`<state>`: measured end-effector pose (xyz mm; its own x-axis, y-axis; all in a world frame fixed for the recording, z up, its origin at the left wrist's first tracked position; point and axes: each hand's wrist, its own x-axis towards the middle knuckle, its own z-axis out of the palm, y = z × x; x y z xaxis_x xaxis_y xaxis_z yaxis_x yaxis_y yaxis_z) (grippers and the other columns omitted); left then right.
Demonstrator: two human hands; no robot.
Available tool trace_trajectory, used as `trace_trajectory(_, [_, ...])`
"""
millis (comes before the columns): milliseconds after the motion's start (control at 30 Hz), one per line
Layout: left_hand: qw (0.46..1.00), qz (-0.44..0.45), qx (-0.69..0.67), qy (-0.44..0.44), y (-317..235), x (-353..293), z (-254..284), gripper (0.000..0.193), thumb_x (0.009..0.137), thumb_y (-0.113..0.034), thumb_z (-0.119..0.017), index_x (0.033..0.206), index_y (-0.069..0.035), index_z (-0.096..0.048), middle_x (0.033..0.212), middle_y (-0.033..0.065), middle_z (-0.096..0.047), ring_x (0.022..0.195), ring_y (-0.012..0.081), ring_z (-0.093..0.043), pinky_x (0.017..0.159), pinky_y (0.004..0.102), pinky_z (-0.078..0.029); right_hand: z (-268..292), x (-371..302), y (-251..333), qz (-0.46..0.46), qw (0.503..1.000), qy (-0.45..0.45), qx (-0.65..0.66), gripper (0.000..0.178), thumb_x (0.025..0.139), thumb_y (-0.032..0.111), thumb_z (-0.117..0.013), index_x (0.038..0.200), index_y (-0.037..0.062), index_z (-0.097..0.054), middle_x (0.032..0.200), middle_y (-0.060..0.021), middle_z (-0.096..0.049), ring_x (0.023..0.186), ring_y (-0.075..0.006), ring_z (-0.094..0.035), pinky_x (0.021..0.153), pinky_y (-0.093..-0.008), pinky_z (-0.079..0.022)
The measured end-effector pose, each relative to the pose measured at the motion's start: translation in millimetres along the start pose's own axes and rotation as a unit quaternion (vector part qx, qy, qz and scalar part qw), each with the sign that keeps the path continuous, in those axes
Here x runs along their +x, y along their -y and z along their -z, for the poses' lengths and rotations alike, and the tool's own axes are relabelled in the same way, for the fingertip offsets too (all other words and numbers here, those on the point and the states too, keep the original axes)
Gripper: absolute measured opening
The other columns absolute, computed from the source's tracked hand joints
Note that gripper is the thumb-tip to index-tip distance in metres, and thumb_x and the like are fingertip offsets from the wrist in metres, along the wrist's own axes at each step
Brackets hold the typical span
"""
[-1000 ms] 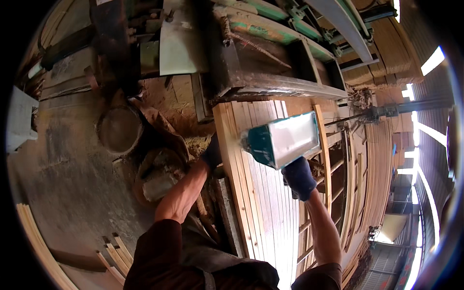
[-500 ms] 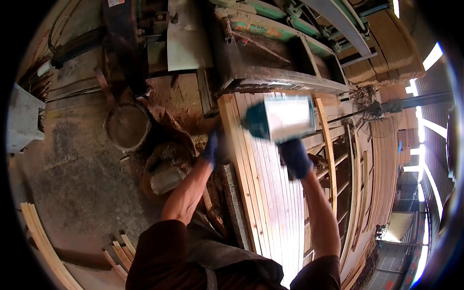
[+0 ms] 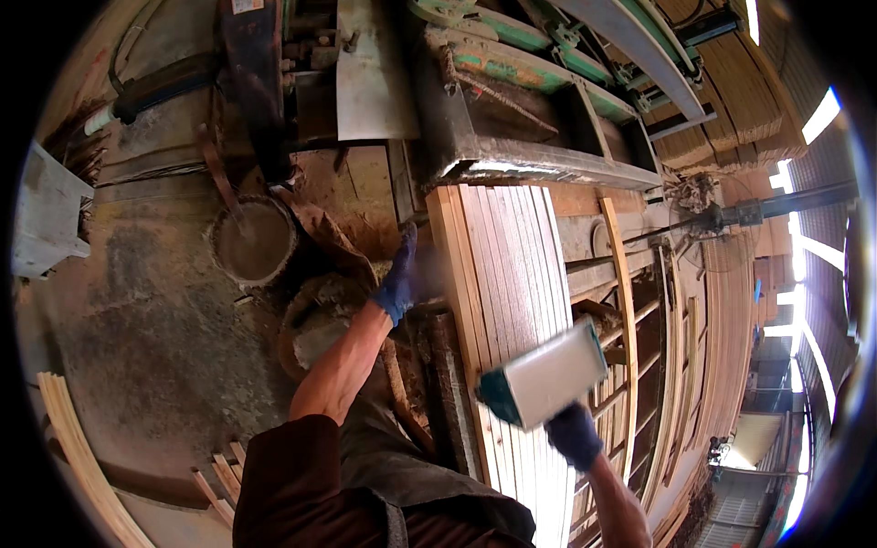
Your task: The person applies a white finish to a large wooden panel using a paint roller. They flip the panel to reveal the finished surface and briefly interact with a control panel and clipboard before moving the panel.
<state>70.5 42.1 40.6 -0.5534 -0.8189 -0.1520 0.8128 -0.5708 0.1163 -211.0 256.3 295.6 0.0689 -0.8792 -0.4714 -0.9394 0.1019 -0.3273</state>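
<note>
A block of long wooden strips point(image 3: 512, 265) lies side by side, its top face whitish and shiny as if wet. My right hand point(image 3: 575, 437), in a blue glove, is closed round the handle of a glue spreader point(image 3: 553, 376), a box-shaped tool with teal ends and a pale grey face. The spreader sits over the near middle of the strips; whether it touches them I cannot tell. My left hand point(image 3: 399, 279), also blue-gloved, is beside the block's left edge with fingers stretched out and nothing in them. Part of that hand is blurred.
A green, rusty machine frame point(image 3: 548, 151) stands at the far end of the strips. On the left floor is a round bucket point(image 3: 254, 242) of greyish liquid. A wooden slat point(image 3: 623, 320) and a rack lie to the right. Loose strips point(image 3: 87, 457) lean at lower left.
My right hand has drawn the spreader from the far end of the strips toward me, tilting it. My left hand stays near the left edge, its fingers now showing more plainly.
</note>
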Motion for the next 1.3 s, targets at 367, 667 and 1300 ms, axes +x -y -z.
trace_trajectory(367, [0.993, -0.007, 0.087, -0.075, -10.8, -34.2, -51.8, 0.093, 0.080, -0.085, -0.039, 0.134, -0.010, -0.054, 0.130, 0.0104, -0.057, 0.112, 0.0199, -0.053, 0.097, 0.0309, -0.042, 10.1, 269.1, 136.4, 0.102, 0.970, -0.187, 0.118, 0.017, 0.093, 0.018, -0.053, 0.093, 0.0043, -0.063, 0.085, -0.0214, -0.067, 0.079, -0.0380, -0.065, 0.064, -0.0454, -0.052])
trace_trajectory(667, [0.997, -0.055, 0.054, -0.002, -10.2, -21.7, -33.7, 0.096, 0.081, -0.084, -0.039, 0.141, -0.009, -0.046, 0.138, 0.0107, -0.053, 0.118, 0.0231, -0.052, 0.103, 0.0343, -0.041, 21.1, 209.9, 103.4, 0.206, 0.967, -0.140, -0.047, 0.024, 0.083, 0.000, -0.054, 0.102, 0.0084, -0.066, 0.099, -0.0184, -0.066, 0.088, -0.0372, -0.066, 0.071, -0.0445, -0.056])
trace_trajectory(1300, [0.981, -0.051, 0.185, -0.036, 11.5, -31.9, -40.5, 0.102, 0.081, -0.086, -0.030, 0.141, -0.006, -0.045, 0.141, 0.0160, -0.050, 0.126, 0.0319, -0.051, 0.108, 0.0467, -0.038, -40.9, 5.0, 3.5, 0.185, 0.975, -0.119, -0.016, 0.009, 0.087, 0.005, -0.052, 0.085, 0.0015, -0.060, 0.076, -0.0179, -0.068, 0.069, -0.0318, -0.068, 0.065, -0.0420, -0.058])
